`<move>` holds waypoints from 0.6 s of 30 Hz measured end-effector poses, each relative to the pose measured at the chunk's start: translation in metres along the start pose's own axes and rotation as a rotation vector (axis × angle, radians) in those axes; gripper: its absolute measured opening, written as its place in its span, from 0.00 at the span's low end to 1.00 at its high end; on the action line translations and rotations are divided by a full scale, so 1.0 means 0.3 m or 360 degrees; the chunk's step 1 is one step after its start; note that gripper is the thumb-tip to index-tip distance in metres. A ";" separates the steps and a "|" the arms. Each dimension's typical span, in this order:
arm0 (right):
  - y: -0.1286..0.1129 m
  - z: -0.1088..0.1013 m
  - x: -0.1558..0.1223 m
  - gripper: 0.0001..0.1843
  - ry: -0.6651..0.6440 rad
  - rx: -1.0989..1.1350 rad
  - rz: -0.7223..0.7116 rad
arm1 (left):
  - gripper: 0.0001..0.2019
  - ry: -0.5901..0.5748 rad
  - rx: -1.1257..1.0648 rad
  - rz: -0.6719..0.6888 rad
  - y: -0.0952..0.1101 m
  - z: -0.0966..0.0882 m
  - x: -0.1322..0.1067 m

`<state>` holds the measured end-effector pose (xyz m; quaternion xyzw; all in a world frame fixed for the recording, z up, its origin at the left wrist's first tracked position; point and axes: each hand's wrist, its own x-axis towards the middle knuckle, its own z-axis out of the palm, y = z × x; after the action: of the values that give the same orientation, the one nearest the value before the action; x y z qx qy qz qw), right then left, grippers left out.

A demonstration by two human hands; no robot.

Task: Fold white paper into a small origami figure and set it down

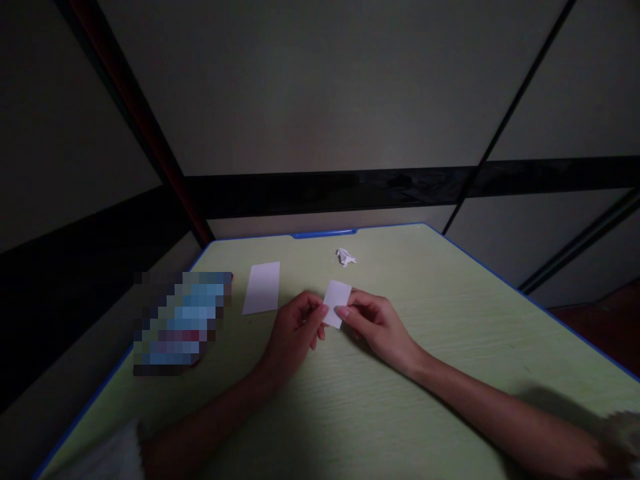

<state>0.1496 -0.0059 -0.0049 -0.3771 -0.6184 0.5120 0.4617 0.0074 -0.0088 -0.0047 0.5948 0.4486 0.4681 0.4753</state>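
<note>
Between my two hands is a small white piece of paper (337, 298), held slightly above the table and tilted toward me. My left hand (299, 325) pinches its left edge, with the thumb on the face and the fingers behind. On the right side, my right hand (376, 327) grips it the same way, its thumb pressed on the lower part. Whether the paper is folded cannot be made out. Beyond it lies a small folded white paper figure (345, 257), shaped like a frog. A larger white sheet (263, 288) rests flat to the left of my left hand.
The light green table (430, 413) has a blue rim and a blue ledge (324, 234) at its far edge. A pixelated, blurred flat object (187, 320) lies at the left side. Pale panels with a dark band (325, 191) stand right behind the table.
</note>
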 end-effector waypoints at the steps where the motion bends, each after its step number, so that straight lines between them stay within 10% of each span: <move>1: -0.001 0.000 -0.001 0.11 0.0033 -0.0032 -0.0050 | 0.07 -0.0017 0.0007 0.0007 0.001 0.001 0.000; 12: -0.009 -0.022 -0.006 0.03 0.0404 -0.0398 -0.0552 | 0.05 0.0026 -0.0293 -0.0112 0.016 -0.001 0.004; 18: -0.014 -0.024 -0.013 0.09 0.0240 -0.0546 -0.0698 | 0.05 0.0085 -0.0431 -0.0151 0.004 -0.011 0.012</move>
<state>0.1576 -0.0084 -0.0011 -0.3439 -0.7267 0.2584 0.5356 0.0049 -0.0049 -0.0026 0.4906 0.4216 0.5169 0.5607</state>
